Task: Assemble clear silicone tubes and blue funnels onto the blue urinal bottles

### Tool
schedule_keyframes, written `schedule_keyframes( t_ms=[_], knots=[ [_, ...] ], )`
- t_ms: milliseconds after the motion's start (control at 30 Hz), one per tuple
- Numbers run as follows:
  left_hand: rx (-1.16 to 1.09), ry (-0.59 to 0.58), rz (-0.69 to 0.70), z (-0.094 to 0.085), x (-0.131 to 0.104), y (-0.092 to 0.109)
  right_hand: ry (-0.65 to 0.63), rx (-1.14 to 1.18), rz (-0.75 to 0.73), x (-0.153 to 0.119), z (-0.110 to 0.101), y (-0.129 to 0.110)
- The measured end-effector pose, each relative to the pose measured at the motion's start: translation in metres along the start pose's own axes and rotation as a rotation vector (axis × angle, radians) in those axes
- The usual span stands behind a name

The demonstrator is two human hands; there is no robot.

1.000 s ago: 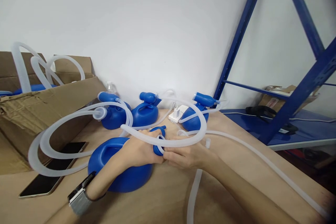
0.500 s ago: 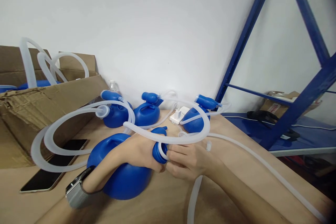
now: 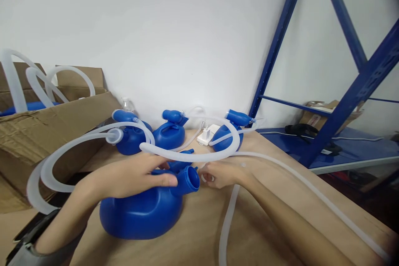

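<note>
Right now we have a blue plastic jug (image 3: 143, 212) lying on the brown tabletop (image 3: 264, 224), close to us and a little left of centre. It is rounded and squat, glossy, with a handle moulded along the top and a short neck ending in an open round mouth (image 3: 192, 178) that points right. Our left hand (image 3: 131, 176) rests on top of the jug, fingers held together and stretched toward the neck, the thumb lying along it. Our right hand (image 3: 222, 173) sits just beside the mouth, fingers curled in; they seem to pinch something small and white, but we cannot tell what. A ribbed white hose (image 3: 187, 157) arches just over both hands and loops away to the left. A thinner smooth tube (image 3: 227, 224) trails across the table under our right forearm. Behind, near the wall, three more blue jugs (image 3: 170, 131) stand in a row, with a white charger (image 3: 208, 133) between two of them. A cardboard box (image 3: 46, 124) stands at the left, a blue metal rack (image 3: 343, 91) at the right.
</note>
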State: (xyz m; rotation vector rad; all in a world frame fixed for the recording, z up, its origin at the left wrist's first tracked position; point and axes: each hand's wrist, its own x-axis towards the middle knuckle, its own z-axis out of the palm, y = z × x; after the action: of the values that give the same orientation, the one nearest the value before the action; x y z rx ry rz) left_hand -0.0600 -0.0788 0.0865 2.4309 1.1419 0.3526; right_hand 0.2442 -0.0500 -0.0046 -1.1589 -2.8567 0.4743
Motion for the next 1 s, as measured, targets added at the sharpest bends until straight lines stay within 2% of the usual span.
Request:
schedule_keyframes(
  t_ms=[67, 167, 333, 400, 533, 633, 700, 767, 933, 1000],
  knots=[
    [-0.064, -0.034, -0.049, -0.007, 0.001, 0.002, -0.074, 0.024, 0.041, 0.002, 0.0, -0.006],
    [-0.02, 0.119, -0.14, -0.008, 0.011, 0.007, -0.115, 0.052, 0.049, 0.001, -0.006, -0.014],
    [0.097, 0.42, -0.248, 0.017, 0.031, 0.016, -0.143, 0.168, 0.041, -0.008, -0.025, -0.027],
    [0.106, 0.459, -0.239, 0.03, 0.036, 0.018, -0.144, 0.251, 0.012, -0.017, -0.038, -0.035],
    [0.108, 0.369, -0.19, 0.041, 0.041, 0.019, -0.2, 0.615, -0.146, -0.034, -0.06, -0.04],
    [0.136, 0.282, -0.135, 0.036, 0.037, 0.016, 0.005, 0.804, -0.193, -0.035, -0.06, -0.024],
    [0.141, 0.153, -0.056, 0.028, 0.03, 0.012, 0.131, 0.774, -0.146, -0.03, -0.053, -0.009],
    [0.127, 0.013, 0.0, 0.021, 0.021, 0.007, 0.18, 0.804, -0.09, -0.024, -0.046, 0.005],
    [0.144, -0.266, -0.085, 0.011, 0.01, 0.0, 0.344, 1.318, 0.056, -0.021, -0.046, 0.019],
    [0.175, -0.301, -0.114, 0.009, 0.009, -0.001, 0.334, 1.487, 0.114, -0.023, -0.05, 0.019]
  ],
)
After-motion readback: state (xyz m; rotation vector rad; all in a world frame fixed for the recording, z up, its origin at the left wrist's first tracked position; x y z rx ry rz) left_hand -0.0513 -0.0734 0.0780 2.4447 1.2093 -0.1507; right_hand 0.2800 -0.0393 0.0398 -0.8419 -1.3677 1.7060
